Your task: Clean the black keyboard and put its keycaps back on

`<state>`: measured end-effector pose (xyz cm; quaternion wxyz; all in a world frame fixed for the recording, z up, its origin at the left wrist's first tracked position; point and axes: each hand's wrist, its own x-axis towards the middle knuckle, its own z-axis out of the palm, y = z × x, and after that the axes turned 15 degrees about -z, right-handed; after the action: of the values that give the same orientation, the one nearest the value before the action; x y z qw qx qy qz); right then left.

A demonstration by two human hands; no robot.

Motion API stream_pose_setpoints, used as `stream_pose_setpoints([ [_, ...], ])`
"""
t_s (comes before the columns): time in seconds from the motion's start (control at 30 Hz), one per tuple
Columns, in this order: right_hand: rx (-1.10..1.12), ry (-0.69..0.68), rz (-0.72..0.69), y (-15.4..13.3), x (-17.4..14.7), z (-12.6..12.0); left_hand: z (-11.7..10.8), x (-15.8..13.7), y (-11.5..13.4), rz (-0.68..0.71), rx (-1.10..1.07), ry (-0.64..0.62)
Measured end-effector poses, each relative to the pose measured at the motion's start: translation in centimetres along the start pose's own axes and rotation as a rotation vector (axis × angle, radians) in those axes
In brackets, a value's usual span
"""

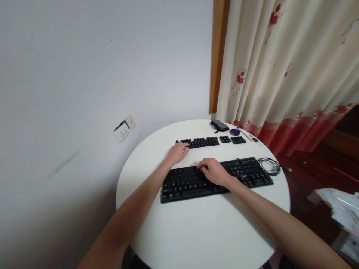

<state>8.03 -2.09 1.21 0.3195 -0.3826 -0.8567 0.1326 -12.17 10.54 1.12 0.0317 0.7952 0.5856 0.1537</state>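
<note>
A black keyboard (185, 183) lies on a round white table (179, 231). Over its upper middle is my right hand (213, 171), fingers curled down and closed near the top rows; whatever is between the fingertips is hidden. Behind the keyboard, black keycaps (206, 142) stand in rows, with two smaller groups of keycaps (238, 140) to their right. My left hand (177, 153) rests at the left end of these rows, fingers reaching to the caps, with a gap between the fingertips. No held thing can be made out there.
A grey and black pouch (220, 125), a purple bundle (235, 132) and a thin pale stick (246, 136) lie at the table's back right. The coiled cable (270, 166) hangs partly past the right edge. A wall with a socket (121, 132) is left; a curtain (269, 74) hangs behind.
</note>
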Motion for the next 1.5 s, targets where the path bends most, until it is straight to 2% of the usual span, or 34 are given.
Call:
stream_pose_setpoints([
  [0.13, -0.002, -0.006, -0.001, 0.5, 0.1, 0.1, 1.1, -0.1, -0.4, 0.027, 0.008, -0.024],
  [0.3, 0.015, -0.005, 0.01, 0.9, 0.0, 0.5, 1.6, -0.1, -0.6, 0.053, 0.008, -0.034],
  [0.43, -0.02, 0.065, 0.032, 1.3, 0.6, 0.4, 1.4, -0.2, -0.5, 0.063, -0.011, -0.013],
  [0.5, -0.12, 0.084, 0.066, 1.8, 1.6, 0.1, 1.4, -0.4, -0.4, 0.072, -0.029, 0.004],
  [0.63, -0.322, 0.031, 0.099, 3.4, 4.8, -0.2, 1.3, -0.5, -0.5, 0.084, -0.06, 0.042],
  [0.77, -0.397, -0.048, 0.089, 5.5, 8.0, 0.5, 1.5, -0.4, -0.8, 0.077, -0.061, 0.058],
  [0.9, -0.45, -0.119, 0.067, 6.8, 9.5, 1.6, 1.8, -0.3, -1.2, 0.077, -0.058, 0.045],
  [1.3, -0.41, -0.201, -0.039, 6.5, 9.2, 1.6, 1.5, -0.1, -0.7, 0.082, -0.09, 0.034],
  [1.5, -0.344, -0.177, -0.02, 6.1, 8.5, 2.0, 1.1, -0.3, -0.2, 0.068, -0.088, 0.013],
])
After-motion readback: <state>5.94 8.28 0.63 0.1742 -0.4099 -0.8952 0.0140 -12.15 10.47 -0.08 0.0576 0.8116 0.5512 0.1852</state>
